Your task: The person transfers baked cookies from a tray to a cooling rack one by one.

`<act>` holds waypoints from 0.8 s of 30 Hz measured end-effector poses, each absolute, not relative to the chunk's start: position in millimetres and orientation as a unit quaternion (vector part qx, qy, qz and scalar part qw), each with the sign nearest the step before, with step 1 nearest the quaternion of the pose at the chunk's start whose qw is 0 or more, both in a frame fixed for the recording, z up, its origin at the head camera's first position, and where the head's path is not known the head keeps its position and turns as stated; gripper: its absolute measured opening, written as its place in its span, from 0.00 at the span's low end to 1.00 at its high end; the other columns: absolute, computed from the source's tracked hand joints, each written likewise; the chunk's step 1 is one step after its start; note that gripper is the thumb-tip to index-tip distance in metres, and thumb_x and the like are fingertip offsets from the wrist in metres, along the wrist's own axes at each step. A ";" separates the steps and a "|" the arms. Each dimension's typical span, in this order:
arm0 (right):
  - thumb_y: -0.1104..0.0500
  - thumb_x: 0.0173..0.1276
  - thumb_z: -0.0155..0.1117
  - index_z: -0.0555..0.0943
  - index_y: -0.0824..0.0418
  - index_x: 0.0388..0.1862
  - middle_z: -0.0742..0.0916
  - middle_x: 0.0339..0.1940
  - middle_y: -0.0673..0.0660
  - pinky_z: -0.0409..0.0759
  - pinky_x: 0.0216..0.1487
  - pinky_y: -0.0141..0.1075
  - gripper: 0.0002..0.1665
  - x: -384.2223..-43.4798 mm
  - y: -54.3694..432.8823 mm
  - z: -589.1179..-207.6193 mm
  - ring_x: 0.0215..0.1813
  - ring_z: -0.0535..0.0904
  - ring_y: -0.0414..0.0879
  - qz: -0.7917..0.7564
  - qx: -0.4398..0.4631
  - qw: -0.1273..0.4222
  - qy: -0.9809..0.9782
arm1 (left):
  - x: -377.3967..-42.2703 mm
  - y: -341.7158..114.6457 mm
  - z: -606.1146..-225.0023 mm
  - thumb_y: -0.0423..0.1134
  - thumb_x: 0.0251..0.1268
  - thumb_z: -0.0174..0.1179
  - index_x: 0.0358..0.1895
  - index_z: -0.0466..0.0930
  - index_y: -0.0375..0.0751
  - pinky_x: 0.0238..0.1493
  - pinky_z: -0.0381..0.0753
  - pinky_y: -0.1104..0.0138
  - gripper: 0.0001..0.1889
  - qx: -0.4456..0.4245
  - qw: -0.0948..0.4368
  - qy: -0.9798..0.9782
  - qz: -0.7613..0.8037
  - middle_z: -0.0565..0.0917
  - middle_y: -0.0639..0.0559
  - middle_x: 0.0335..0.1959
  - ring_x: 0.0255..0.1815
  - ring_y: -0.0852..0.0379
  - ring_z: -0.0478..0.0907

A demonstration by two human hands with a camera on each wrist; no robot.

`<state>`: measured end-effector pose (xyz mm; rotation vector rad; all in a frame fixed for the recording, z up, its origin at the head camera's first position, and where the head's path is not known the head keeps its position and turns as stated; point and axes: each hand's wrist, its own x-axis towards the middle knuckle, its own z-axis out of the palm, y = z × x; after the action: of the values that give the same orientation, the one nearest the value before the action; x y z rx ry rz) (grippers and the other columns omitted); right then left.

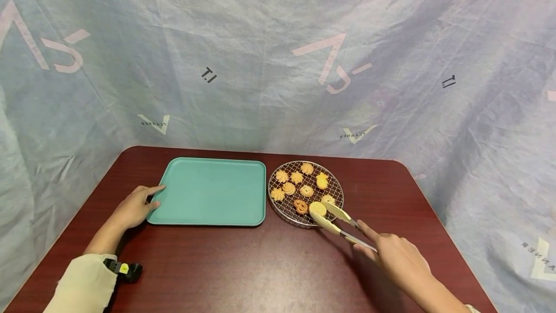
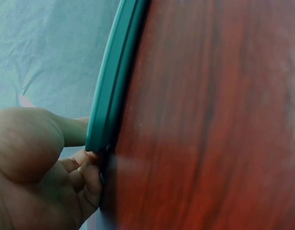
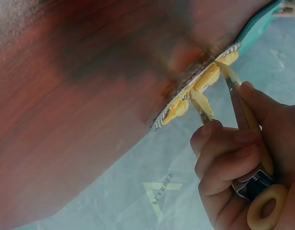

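My left hand holds the left edge of a teal tray that lies flat on the table. In the left wrist view its thumb is at the tray's rim and the other fingers are curled beside the edge. My right hand grips tongs with pale yellow tips. Those tips stand on either side of a round yellow cookie at the near side of a round wire rack. Whether both tips touch the cookie is unclear. Beside it lie a brown pretzel-shaped cookie and a pale cookie.
Several swirl cookies and a pineapple-shaped cookie sit on the rack, just right of the tray. The dark red table ends at a hanging printed cloth behind and at both sides.
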<state>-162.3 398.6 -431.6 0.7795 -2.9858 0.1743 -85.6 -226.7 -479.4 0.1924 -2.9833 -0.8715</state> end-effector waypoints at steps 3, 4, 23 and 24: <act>0.34 0.70 0.66 0.79 0.47 0.72 0.87 0.28 0.51 0.79 0.27 0.50 0.36 -165.4 399.5 -431.5 0.32 0.86 0.53 0.055 0.255 0.023 -0.965 | -83.7 -225.5 -479.5 0.31 0.76 0.59 0.75 0.65 0.26 0.39 0.72 0.54 0.28 0.062 0.015 -0.958 -0.280 0.68 0.20 0.60 0.44 0.40 0.75; 0.34 0.70 0.67 0.79 0.46 0.72 0.87 0.28 0.51 0.79 0.27 0.50 0.35 -165.9 399.7 -431.4 0.32 0.86 0.53 0.054 0.256 0.023 -0.965 | -83.0 -224.8 -479.1 0.31 0.76 0.59 0.75 0.65 0.26 0.40 0.72 0.54 0.28 0.062 0.015 -0.958 -0.279 0.68 0.20 0.60 0.45 0.39 0.76; 0.35 0.69 0.67 0.78 0.48 0.73 0.90 0.34 0.55 0.80 0.28 0.51 0.37 -173.5 405.2 -429.0 0.36 0.87 0.55 0.071 0.275 0.006 -0.959 | -70.7 -213.9 -474.2 0.31 0.76 0.58 0.74 0.66 0.25 0.38 0.70 0.54 0.28 0.074 0.022 -0.959 -0.273 0.69 0.21 0.59 0.42 0.43 0.74; 0.35 0.69 0.68 0.78 0.48 0.73 0.90 0.34 0.55 0.80 0.29 0.51 0.37 -173.5 405.7 -429.3 0.37 0.88 0.55 0.073 0.276 0.006 -0.958 | -70.0 -213.3 -474.2 0.31 0.76 0.59 0.74 0.66 0.25 0.38 0.71 0.55 0.28 0.074 0.023 -0.959 -0.273 0.69 0.21 0.59 0.42 0.43 0.74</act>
<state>-173.5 405.7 -429.3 0.8629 -2.9990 0.2292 -70.0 -213.3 -474.2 0.2280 -2.9694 -0.8438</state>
